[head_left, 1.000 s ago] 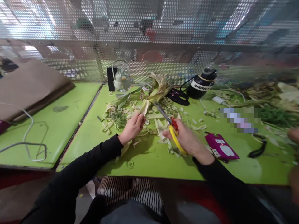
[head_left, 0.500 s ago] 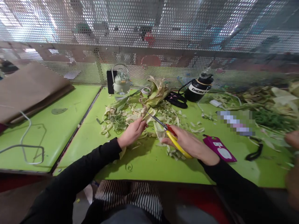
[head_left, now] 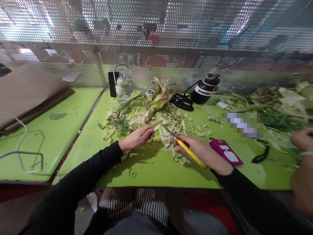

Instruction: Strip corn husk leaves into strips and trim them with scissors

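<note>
My left hand (head_left: 137, 138) is closed on a pale strip of corn husk (head_left: 156, 124), pinching it between thumb and fingers above the pile. In my right hand (head_left: 199, 150) are scissors (head_left: 189, 151) with yellow and red handles, the fingers wrapped round them. The scissor tips lie at the strip's free end; the blades look closed or nearly so. Beneath and around both hands spread cut husk pieces (head_left: 183, 120). A larger bunch of corn husk (head_left: 158, 101) lies just behind them. A wide husk piece (head_left: 165, 135) rests under the blades.
A clear bottle (head_left: 124, 85) and a phone (head_left: 112, 84) stand at the back, with a black bottle (head_left: 204, 91) and a black pouch (head_left: 182, 101) to the right. A purple case (head_left: 226, 151) lies beside my right wrist. Another person's hand (head_left: 303, 142) rests at the right edge.
The scissor blades have swung closer together, and my right hand has shifted slightly right. My left hand still holds the husk strip. The whole view has shifted a little.
</note>
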`<state>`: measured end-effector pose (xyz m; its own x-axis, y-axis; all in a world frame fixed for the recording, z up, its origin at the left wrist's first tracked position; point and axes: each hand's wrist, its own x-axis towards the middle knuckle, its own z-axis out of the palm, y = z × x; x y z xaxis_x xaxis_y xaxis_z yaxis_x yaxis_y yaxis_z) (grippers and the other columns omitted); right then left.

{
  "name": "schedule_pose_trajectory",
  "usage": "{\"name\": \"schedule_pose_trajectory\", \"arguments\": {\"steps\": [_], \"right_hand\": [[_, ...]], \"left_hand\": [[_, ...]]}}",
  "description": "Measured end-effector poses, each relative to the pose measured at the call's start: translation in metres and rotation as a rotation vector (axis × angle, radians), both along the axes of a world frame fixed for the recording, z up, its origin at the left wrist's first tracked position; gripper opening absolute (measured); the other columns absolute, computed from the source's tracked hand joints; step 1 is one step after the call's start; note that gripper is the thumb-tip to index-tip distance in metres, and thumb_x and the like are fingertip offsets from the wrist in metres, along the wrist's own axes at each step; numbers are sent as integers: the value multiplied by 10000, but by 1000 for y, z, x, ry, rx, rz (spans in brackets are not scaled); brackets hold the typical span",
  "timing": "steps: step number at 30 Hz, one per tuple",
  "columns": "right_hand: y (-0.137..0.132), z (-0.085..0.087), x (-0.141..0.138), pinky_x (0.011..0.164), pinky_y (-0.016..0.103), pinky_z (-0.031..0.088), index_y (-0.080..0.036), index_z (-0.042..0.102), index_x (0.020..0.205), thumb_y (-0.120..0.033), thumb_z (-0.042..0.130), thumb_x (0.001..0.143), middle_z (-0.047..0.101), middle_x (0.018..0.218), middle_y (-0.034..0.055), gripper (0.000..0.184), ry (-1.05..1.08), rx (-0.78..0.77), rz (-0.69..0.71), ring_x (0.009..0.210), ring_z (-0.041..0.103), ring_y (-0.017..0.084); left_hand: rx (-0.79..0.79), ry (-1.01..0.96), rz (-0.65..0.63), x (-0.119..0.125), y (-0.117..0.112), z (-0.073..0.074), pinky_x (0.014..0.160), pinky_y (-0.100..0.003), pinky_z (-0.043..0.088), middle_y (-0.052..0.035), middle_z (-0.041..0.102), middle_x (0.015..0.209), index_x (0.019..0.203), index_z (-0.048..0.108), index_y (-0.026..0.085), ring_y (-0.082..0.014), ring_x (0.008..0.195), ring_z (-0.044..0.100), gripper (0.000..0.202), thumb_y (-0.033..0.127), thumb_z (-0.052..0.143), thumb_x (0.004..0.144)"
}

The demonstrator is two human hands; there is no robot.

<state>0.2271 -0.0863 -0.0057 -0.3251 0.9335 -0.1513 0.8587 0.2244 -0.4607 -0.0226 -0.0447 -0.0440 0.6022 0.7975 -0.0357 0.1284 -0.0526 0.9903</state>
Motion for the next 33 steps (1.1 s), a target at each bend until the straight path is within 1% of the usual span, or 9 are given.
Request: {"name": "schedule_pose_trajectory", "arguments": {"steps": [3, 8, 12, 17, 21, 24, 27, 30, 33], "right_hand": [[-2, -3, 0, 517, 271, 347, -215, 537, 753, -767, 494, 798, 603, 637, 11, 556, -7, 37, -2, 545, 537, 154], [-5, -4, -2, 487, 264, 324, -220, 517, 720, -757, 473, 819, 570, 567, 1, 548, -13, 46, -8, 493, 512, 147], [-5, -5, -2, 480, 263, 309, -224, 503, 696, -771, 453, 818, 549, 540, -1, 563, -48, 58, -14, 482, 509, 151], [-3, -7, 0, 488, 267, 318, -218, 529, 746, -775, 423, 831, 566, 564, 10, 573, -81, 72, 25, 500, 535, 163], [-4, -9, -1, 491, 270, 329, -219, 527, 749, -763, 421, 843, 565, 561, 9, 562, -68, 60, 32, 491, 533, 161], [-6, -11, -2, 499, 270, 342, -220, 521, 739, -723, 424, 865, 577, 578, 16, 528, -54, 75, 33, 508, 548, 162], [-7, -14, -2, 494, 269, 333, -222, 508, 711, -687, 417, 881, 569, 565, 13, 503, -64, 75, 33, 499, 541, 158], [-10, -13, -3, 483, 272, 309, -226, 477, 647, -730, 401, 865, 522, 512, 1, 555, -79, 88, -7, 473, 507, 154], [-13, -14, -4, 480, 280, 288, -228, 430, 577, -785, 365, 841, 478, 478, 3, 619, -70, 109, -51, 464, 470, 155]], "left_hand": [[-40, -10, 2, 1, 0, -1, 482, -204, 288, 49, 369, 646, 830, 457, 177, -76, 536, 335, 345, 469, 368, 992], [-59, -7, -15, 2, 1, -3, 483, -203, 294, 48, 381, 636, 824, 477, 173, -77, 532, 348, 346, 453, 363, 992], [-103, 2, -31, -1, 0, 1, 472, -196, 298, 48, 386, 644, 835, 480, 171, -72, 522, 356, 334, 435, 358, 999], [-86, 39, -60, -5, -2, 5, 448, -187, 308, 48, 398, 663, 863, 489, 179, -64, 497, 365, 345, 470, 362, 997], [-76, 34, -59, -4, 1, -3, 443, -178, 311, 43, 407, 664, 868, 495, 182, -67, 504, 374, 346, 473, 361, 998], [-97, -20, -79, -3, 5, -12, 437, -170, 298, 35, 420, 683, 875, 496, 187, -68, 514, 373, 337, 470, 361, 998], [-126, -41, -82, -3, 7, -17, 440, -166, 292, 29, 428, 695, 864, 491, 186, -68, 532, 379, 338, 482, 386, 991], [-151, -54, -78, -2, 7, -14, 435, -166, 281, 27, 431, 694, 834, 479, 182, -67, 541, 381, 346, 491, 419, 979], [-166, -64, -81, -3, 3, -6, 430, -169, 278, 37, 418, 666, 810, 475, 176, -59, 521, 365, 341, 467, 429, 983]]}}
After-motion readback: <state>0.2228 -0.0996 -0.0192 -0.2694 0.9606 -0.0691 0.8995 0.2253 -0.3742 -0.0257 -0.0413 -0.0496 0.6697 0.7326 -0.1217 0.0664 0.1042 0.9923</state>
